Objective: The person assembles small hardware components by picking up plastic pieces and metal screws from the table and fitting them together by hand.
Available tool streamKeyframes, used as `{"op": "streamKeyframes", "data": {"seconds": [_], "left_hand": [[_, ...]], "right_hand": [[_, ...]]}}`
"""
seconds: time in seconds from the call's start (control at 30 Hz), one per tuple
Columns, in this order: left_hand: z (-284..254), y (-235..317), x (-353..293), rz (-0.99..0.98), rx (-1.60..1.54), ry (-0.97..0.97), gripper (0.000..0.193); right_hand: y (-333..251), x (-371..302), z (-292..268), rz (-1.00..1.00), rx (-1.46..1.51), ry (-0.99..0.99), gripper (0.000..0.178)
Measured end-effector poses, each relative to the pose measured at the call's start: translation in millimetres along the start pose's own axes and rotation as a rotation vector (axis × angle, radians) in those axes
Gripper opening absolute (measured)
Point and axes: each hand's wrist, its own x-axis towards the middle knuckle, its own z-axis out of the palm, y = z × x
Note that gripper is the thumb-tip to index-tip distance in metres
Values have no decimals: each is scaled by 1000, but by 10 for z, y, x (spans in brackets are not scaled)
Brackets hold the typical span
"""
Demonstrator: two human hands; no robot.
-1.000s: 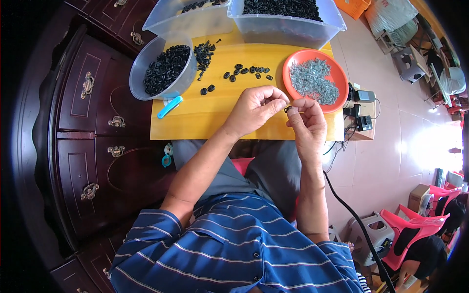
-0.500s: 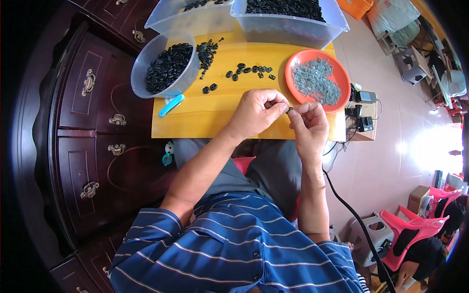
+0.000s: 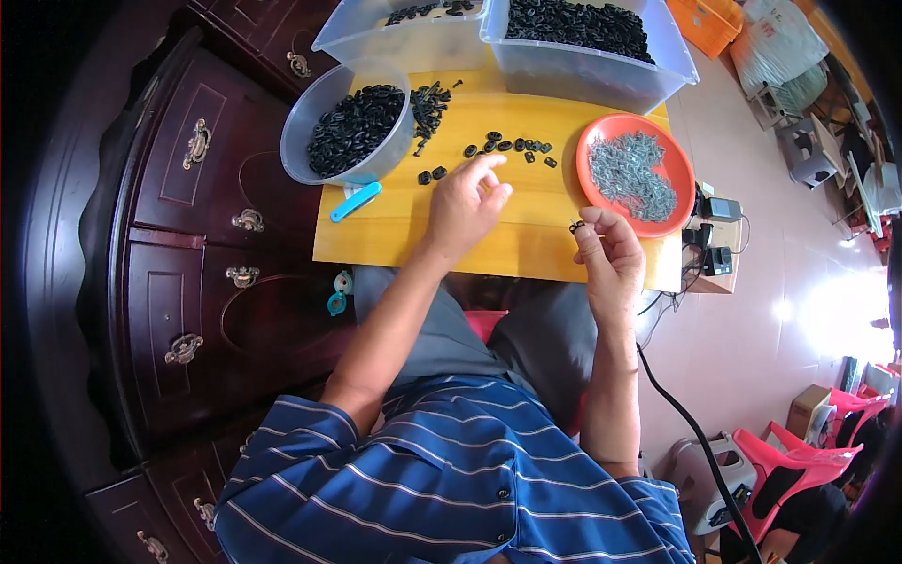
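My right hand (image 3: 613,252) pinches a small black plastic piece (image 3: 577,227) between thumb and fingertips, above the front right of the yellow table (image 3: 404,230). Fine detail on the piece is too small to make out. My left hand (image 3: 465,209) is over the middle of the table, thumb and index finger apart, with nothing visible in it. Just beyond its fingertips lie several loose black oval pieces (image 3: 505,146). Two more black pieces (image 3: 425,177) rest to its left. An orange-red plate (image 3: 688,193) of thin silvery metal pins (image 3: 631,169) is close to my right hand.
A round clear tub (image 3: 299,155) of black pieces stands at the left, beside a pile of black screw-like parts (image 3: 430,108). In front of it lies a light-blue-handled tool (image 3: 356,202). Two clear bins (image 3: 592,70) line the back. Dark drawers (image 3: 178,226) flank the left.
My left hand has let go of the small piece and moved left, its fingers spreading. The right hand keeps the piece. The whole view has shifted slightly.
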Motion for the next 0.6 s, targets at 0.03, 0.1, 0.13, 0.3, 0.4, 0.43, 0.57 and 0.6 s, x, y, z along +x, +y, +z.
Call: {"op": "streamKeyframes", "data": {"seconds": [0.03,0.1,0.13,0.3,0.4,0.43,0.57,0.6], "left_hand": [[-41,-56,42,95,235,90,40],[-86,-157,86,100,291,114,37],[-101,-172,106,119,357,130,36],[-118,-255,113,129,545,125,33],[-112,-249,53,162,511,111,33],[-115,-235,19,130,463,109,33],[-138,-168,5,79,396,134,31],[-144,-168,9,79,396,134,31]], "right_hand": [[1,1,4,-2,4,0,17],[3,0,11,7,13,-11,16],[5,-3,12,19,21,-18,15],[45,8,-11,14,59,-37,12],[31,3,-21,24,61,-39,11],[17,-1,-15,36,52,-40,11],[-73,3,5,74,108,-79,12],[-62,1,0,79,106,-97,12]]}}
